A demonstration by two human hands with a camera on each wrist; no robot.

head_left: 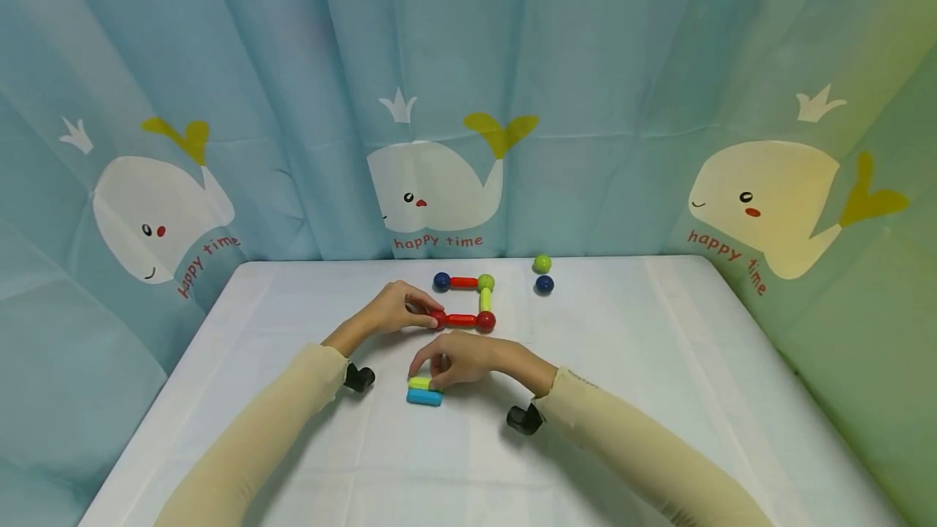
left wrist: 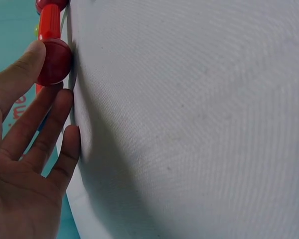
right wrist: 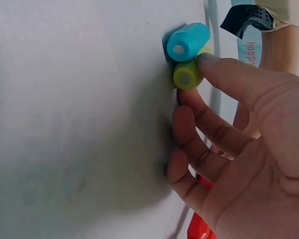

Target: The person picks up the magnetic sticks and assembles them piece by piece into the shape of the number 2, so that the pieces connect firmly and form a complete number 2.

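Note:
My left hand [head_left: 391, 309] pinches a red ball [left wrist: 55, 62] between thumb and fingers. A red magnetic rod [head_left: 461, 320] joins that ball to a second red ball [head_left: 485, 321]. From there a yellow-green rod [head_left: 485, 300] runs back to a green ball [head_left: 485, 283], and another red rod [head_left: 464, 283] leads left to a dark blue ball [head_left: 442, 281]. Nearer the front, my right hand [head_left: 461, 356] has thumb and index finger on a loose yellow-green rod [right wrist: 186, 77]. A blue rod [right wrist: 188, 42] lies right beside it, touching.
A loose green ball [head_left: 542, 264] and a dark blue ball [head_left: 544, 285] sit at the back of the white table [head_left: 644, 364], right of the joined pieces. Behind the table hangs a blue curtain [head_left: 600, 104] with whale prints. Each wrist bears a black camera mount [head_left: 524, 420].

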